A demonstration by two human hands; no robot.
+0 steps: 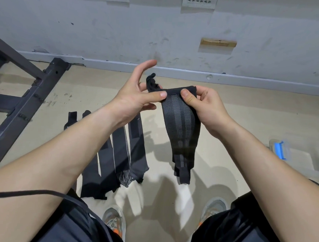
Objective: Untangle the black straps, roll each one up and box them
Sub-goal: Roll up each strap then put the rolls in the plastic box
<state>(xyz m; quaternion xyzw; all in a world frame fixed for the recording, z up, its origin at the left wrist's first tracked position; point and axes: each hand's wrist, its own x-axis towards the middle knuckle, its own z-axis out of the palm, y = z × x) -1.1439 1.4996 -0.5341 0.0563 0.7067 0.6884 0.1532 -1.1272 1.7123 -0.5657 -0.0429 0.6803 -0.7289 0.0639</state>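
Head view: we hold one strap (180, 127) up at mid-frame w/ both hands. L hand (136, 94) pinches its top edge at the 9 o'clock corner: thumb on the front, lower fingers behind, index finger straight out toward 12. R hand (205, 106) pinches the same edge at the 3 o'clock corner, thumb in front, fingers curled behind. The thumbs are close but not touching. The strap is black w/ grey stripes down its length. It hangs free toward 6, off the floor (256, 106), and ends in a narrower black tab. A thin twisted black end pokes up at 11 o'clock of the top edge, by the L fingers.

Spare straps (117, 155) lie flat on the floor at 7–8 o'clock of the held one, side by side & partly overlapping. Our L forearm hides part of them, so we can't tell the count. The box (281, 150), clear plastic w/ a blue clip, sits on the floor at 3 o'clock of frame, well apart from the straps; contents not visible.

A dark metal frame (28, 96) is at 9 o'clock. A scuffed grey wall (104, 36) runs across 12, w/ a wood block (218, 43) on it at 1. Our shoes (114, 221) are at 6, and a thin black cord (24, 192) crosses the L arm at 8.
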